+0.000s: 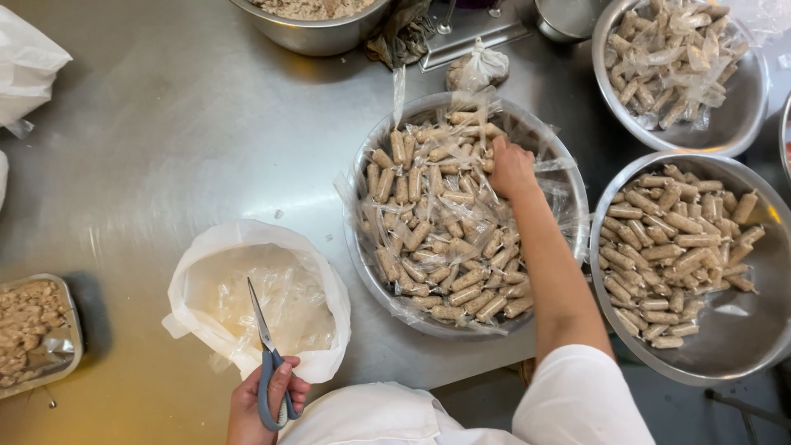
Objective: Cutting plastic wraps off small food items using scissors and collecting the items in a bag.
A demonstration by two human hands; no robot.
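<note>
Your right hand: fingers curled down among the wrapped rolls at the far edge of the middle bowl; whether they pinch one, you cannot tell from here.

Your left hand: fingers closed around the grey-blue handles of the scissors, blades together and pointing away from you over the white bag.

Wrapped rolls: short tan cylinders, each sealed in clear film with loose crinkled ends, heaped many deep. The middle bowl is steel and lined with clear plastic that spills over its rim.

White bag: open-mouthed, rim rolled back, clear film scraps inside, just left of the middle bowl on the bench.

Right of your arm: a second steel bowl of similar rolls, lying more loosely. Beyond it, a third bowl of rolls with ragged film.

Far edge: a bowl of crumbly mix, partly in view.

Left edge: a small metal tray of pale lumps.
</note>
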